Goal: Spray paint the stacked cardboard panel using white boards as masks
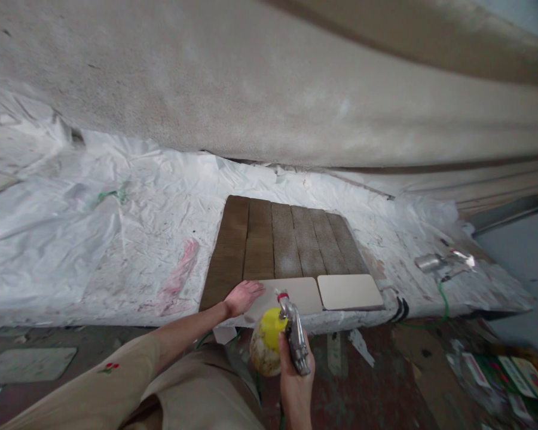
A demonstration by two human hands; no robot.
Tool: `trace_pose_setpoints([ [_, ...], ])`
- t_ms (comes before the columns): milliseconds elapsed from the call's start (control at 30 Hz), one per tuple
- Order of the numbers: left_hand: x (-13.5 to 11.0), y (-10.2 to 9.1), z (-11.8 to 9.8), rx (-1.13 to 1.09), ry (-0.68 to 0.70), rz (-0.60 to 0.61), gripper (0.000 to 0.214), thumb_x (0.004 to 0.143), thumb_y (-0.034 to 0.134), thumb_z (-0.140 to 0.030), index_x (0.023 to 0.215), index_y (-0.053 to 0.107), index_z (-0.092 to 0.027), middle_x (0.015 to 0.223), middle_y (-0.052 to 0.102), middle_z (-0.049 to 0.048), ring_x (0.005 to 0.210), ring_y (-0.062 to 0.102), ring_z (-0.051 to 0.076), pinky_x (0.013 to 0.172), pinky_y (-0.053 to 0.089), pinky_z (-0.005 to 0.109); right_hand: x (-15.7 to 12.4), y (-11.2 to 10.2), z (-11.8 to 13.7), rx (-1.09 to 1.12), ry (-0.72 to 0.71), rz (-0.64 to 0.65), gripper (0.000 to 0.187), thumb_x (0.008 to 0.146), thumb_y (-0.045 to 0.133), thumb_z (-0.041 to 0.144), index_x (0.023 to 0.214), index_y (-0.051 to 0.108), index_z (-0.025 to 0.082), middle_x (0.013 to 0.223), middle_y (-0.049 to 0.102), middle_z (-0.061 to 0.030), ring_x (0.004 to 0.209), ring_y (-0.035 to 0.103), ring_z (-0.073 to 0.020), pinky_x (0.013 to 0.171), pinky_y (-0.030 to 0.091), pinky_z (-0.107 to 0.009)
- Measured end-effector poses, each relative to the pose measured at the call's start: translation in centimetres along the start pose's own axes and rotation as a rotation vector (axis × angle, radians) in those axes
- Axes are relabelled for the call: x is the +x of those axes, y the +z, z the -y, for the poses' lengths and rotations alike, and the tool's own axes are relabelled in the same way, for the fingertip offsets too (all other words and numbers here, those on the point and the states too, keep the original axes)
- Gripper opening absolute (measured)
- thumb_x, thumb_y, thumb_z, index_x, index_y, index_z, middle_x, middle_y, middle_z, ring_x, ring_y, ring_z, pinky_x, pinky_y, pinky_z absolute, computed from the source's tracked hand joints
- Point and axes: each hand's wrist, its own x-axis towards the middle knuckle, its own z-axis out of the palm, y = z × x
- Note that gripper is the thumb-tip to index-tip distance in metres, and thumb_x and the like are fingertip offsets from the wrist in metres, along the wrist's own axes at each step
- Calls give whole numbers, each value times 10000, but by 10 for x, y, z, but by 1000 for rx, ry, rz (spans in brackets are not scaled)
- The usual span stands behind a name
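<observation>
My right hand [295, 373] is wrapped round the handle of a metal spray gun [292, 328] with a red ring at its nozzle. A yellow, paint-stained cup [269, 340] sits at the gun's left side. My left hand [244, 297] lies with its fingers stretched out flat at the left end of a pale rounded-corner panel [291, 294]. Beside that panel, to the right, lies a second, lighter panel [350, 291]. Behind both are several brown wood-grain boards [260, 239] side by side; those on the right look dusted with white.
White plastic sheeting [138, 221] covers the work surface. Another spray gun [452, 261] with a green hose [443, 301] lies at the right. Crumpled pink plastic [179, 272] is left of the boards. A pale curtain [206, 77] hangs behind; boxes [504, 376] lie on the floor.
</observation>
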Motion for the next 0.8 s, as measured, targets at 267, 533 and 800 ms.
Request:
trace_pose_setpoints([
  [267,1,4,1,3,16,-1,411,929,432,-208,1332,515,-212,1342,550,64,1270,439,224,1018,342,362,2,3,6,4,17,-72,384,763,670,473,959,673,142,852,680,-53,828,611,-213,704,496,-286],
  [533,2,-5,-5,13,2,28,379,936,443,-206,1305,529,-204,1345,548,66,1272,442,226,1013,333,355,2,5,-2,-3,-7,15,383,770,671,455,1003,668,151,907,692,-66,907,630,-240,818,504,-329],
  [800,2,-10,-7,-20,-3,25,354,926,476,-202,1273,549,-208,1298,573,78,1255,458,236,998,349,366,1,10,4,-10,4,61,391,741,680,469,961,669,145,851,682,-58,829,625,-227,769,507,-317],
])
